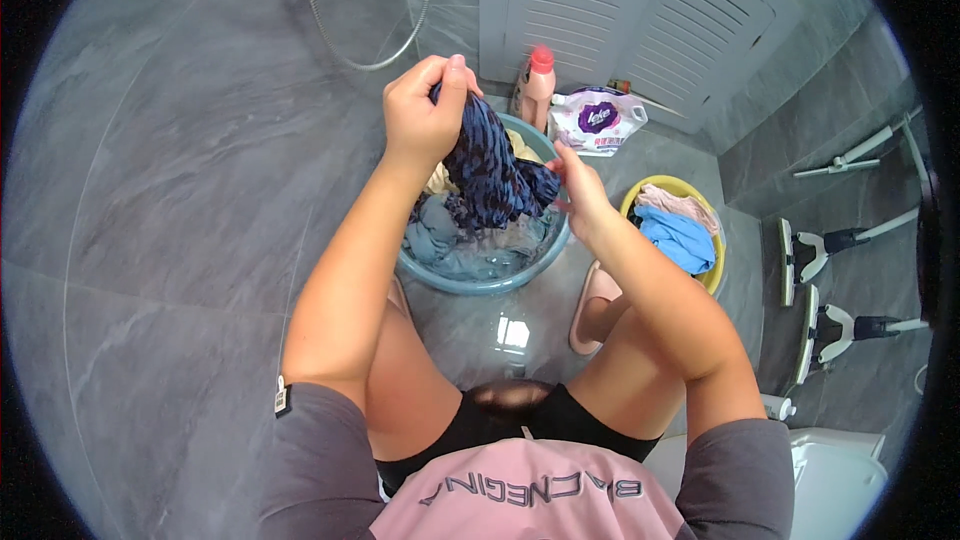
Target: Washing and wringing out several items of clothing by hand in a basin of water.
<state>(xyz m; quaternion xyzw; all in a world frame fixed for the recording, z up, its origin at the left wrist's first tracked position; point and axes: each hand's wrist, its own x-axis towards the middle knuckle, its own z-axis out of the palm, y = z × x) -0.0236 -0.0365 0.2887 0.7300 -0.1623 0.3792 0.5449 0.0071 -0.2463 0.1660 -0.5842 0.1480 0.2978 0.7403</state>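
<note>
A dark blue patterned garment [490,165] hangs stretched between my hands, above a blue basin [470,286]. My left hand [428,105] is closed in a fist round its upper end, higher than the rim. At the garment's right end, my right hand [582,190] pinches its edge with thumb and fingers. Beneath it, wet grey-blue cloth [433,230] and some cream cloth lie in the water. The garment's lower part hides some of the basin's contents.
Behind the basin stand a pink bottle with a red cap [540,80] and a white-and-purple pouch [597,122]. A yellow basin [722,275] at the right holds pink and blue clothes. Mops [830,245] lean by the right wall. A shower hose [420,15] hangs at the back.
</note>
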